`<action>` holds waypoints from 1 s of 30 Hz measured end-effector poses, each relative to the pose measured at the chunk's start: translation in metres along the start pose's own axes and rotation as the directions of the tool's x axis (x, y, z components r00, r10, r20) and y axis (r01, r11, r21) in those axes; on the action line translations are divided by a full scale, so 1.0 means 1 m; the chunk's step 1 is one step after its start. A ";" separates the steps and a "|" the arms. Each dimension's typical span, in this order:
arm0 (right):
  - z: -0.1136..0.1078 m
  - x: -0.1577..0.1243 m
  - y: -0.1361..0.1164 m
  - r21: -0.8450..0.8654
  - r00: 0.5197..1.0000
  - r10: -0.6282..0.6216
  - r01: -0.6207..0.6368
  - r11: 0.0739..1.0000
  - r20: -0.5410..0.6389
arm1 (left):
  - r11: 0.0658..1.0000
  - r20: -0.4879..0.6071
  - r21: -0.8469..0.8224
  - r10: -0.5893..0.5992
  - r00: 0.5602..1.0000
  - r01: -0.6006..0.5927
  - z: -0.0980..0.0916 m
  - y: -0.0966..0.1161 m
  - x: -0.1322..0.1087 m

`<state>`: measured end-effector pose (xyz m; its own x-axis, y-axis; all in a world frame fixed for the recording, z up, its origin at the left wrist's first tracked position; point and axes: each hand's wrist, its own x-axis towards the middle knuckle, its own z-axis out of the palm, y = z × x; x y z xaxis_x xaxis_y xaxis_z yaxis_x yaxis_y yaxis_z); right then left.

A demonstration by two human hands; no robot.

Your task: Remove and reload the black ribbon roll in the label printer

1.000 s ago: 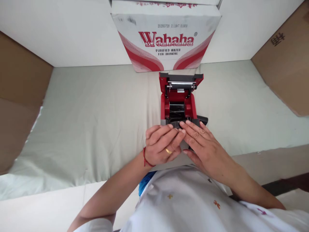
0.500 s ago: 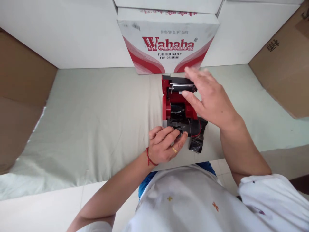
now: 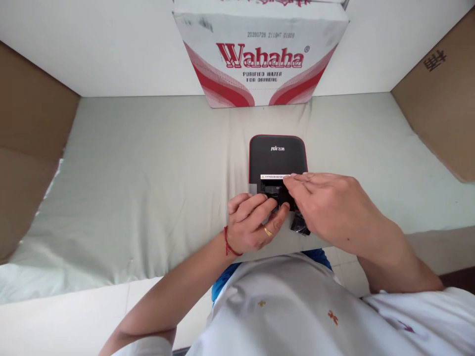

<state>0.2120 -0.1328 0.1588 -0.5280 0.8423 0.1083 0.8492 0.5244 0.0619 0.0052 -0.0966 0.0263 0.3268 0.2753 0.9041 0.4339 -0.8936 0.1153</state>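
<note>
A small black and red printer (image 3: 277, 157) sits on the pale cloth, its black lid down flat. My left hand (image 3: 253, 225) rests at the printer's near edge, fingers curled and pinching a black strip that comes out of the front slot. My right hand (image 3: 326, 205) lies palm down over the printer's front right corner, fingers together and reaching onto the lid's front edge. A crumpled piece of black film (image 3: 300, 225) sticks out beneath my right hand.
A white and red Wahaha water carton (image 3: 260, 54) stands right behind the printer against the white wall. Brown cardboard panels rise at the left (image 3: 29, 143) and right (image 3: 438, 94). The pale cloth (image 3: 148, 173) covers the table top.
The printer's lid was standing open, showing its red inside. My right hand reached up to it and brought it down shut. My left hand stayed at the front edge.
</note>
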 end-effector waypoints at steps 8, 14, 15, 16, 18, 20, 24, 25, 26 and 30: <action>0.005 0.005 0.009 0.073 0.995 0.067 -0.062 0.995 -0.072 | 0.966 -0.015 -0.189 -0.181 0.983 0.175 -0.008 -0.015 -0.006; 0.036 -0.016 -0.002 0.388 0.888 0.186 -0.010 0.921 -0.420 | 0.370 0.298 -0.621 -0.704 0.645 0.691 0.002 -0.059 -0.019; 0.040 -0.021 -0.005 0.426 0.880 0.177 0.032 0.904 -0.441 | 0.258 0.368 -0.668 -0.701 0.610 0.698 0.005 -0.063 -0.020; 0.044 -0.026 -0.009 0.456 0.878 0.162 0.071 0.887 -0.451 | 0.164 0.423 -0.700 -0.689 0.589 0.695 0.008 -0.065 -0.019; 0.050 -0.035 -0.013 0.490 0.876 0.130 0.132 0.862 -0.464 | 0.032 0.496 -0.737 -0.653 0.572 0.675 0.014 -0.065 -0.015; 0.056 -0.042 -0.014 0.503 0.874 0.115 0.160 0.849 -0.473 | -0.050 0.537 -0.754 -0.622 0.570 0.655 0.018 -0.064 -0.012; 0.062 -0.047 -0.012 0.527 0.872 0.121 0.172 0.832 -0.475 | -0.131 0.576 -0.758 -0.594 0.562 0.639 0.023 -0.067 -0.015; 0.062 -0.046 -0.011 0.534 0.873 0.126 0.169 0.828 -0.471 | -0.130 0.580 -0.755 -0.589 0.563 0.642 0.023 -0.069 -0.018; 0.062 -0.046 -0.011 0.541 0.876 0.132 0.162 0.825 -0.463 | -0.121 0.583 -0.751 -0.583 0.566 0.649 0.024 -0.071 -0.020; 0.060 -0.041 -0.011 0.560 0.873 0.157 0.150 0.815 -0.462 | -0.093 0.590 -0.737 -0.571 0.571 0.669 0.025 -0.072 -0.026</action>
<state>0.2240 -0.1659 0.0946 -0.3251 0.7602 0.5625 0.6103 0.6230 -0.4893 -0.0131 -0.0305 -0.0157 0.4341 0.8767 0.2074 -0.4409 0.0060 0.8975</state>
